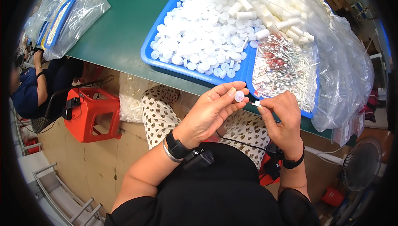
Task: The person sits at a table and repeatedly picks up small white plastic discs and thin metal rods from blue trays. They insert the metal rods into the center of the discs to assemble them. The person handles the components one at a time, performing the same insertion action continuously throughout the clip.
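Note:
Between the thumb and fingers of my left hand (211,112) is a small round white plastic cap (239,96). My right hand (285,120) pinches a small white connector (257,103) by its end, close to the cap. A thin lead seems to run between the two pieces, but it is too small to make out surely. Both hands are over my lap at the table's near edge. Just beyond them is a blue tray (146,56) heaped with similar white caps. Beside it, a smaller blue tray (250,86) holds many thin wired pieces with white and red parts (282,66).
White foam-like cylinders (290,23) lie in a clear plastic bag (348,72) on the green table (112,27). A bag with blue trays (60,20) stands at far left. A red stool (93,112) is on the floor near a seated person (31,87). A fan (362,164) stands right.

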Demonstrator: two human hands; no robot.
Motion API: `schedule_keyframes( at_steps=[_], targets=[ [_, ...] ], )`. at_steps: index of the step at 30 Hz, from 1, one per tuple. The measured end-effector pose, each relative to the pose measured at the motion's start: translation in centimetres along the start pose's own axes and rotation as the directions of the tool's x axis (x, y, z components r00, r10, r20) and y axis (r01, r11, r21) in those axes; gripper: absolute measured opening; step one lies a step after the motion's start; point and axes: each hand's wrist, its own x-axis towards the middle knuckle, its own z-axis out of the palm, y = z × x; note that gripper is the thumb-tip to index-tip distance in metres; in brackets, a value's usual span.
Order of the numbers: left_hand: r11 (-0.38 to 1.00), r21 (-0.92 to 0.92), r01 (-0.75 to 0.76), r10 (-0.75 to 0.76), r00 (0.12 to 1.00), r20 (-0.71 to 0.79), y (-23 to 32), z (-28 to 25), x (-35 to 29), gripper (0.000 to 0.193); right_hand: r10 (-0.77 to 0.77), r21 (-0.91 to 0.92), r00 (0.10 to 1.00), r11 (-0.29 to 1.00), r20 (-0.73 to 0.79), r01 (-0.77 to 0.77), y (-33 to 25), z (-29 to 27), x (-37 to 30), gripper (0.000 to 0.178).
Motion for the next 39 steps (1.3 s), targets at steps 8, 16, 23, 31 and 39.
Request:
schedule_keyframes(
  at_steps=[8,16,23,31,39],
  targets=[
    [0.994,0.109,0.021,-0.014,0.998,-0.064,-1.3,-1.7,-0.6,0.036,0.061,0.065,0.998,0.996,0.001,-0.061,-0.6,0.1,-0.2,0.01],
    [0.994,0.11,-0.019,0.035,0.988,-0.15,-1.2,0.2,-1.2,0.037,0.064,-0.001,0.995,0.998,0.07,-0.064,-0.4,0.1,-0.4,0.011],
    [0.963,0.268,-0.016,0.056,0.988,-0.142,-0.9,0.2,-1.3,0.034,0.058,-0.047,0.995,0.997,0.081,-0.054,-0.6,-0.3,-0.3,0.011],
    [0.995,0.086,0.044,-0.035,0.995,-0.097,-0.9,-0.3,-1.2,0.033,0.035,-0.097,0.997,0.995,0.074,-0.027,-0.6,-0.3,-0.4,0.012],
    [0.994,0.107,0.008,0.004,0.994,-0.113,-1.3,-0.5,-1.0,0.032,-0.088,-0.157,0.993,0.983,0.075,0.099,-0.7,-0.2,-0.7,0.018]
  ],
)
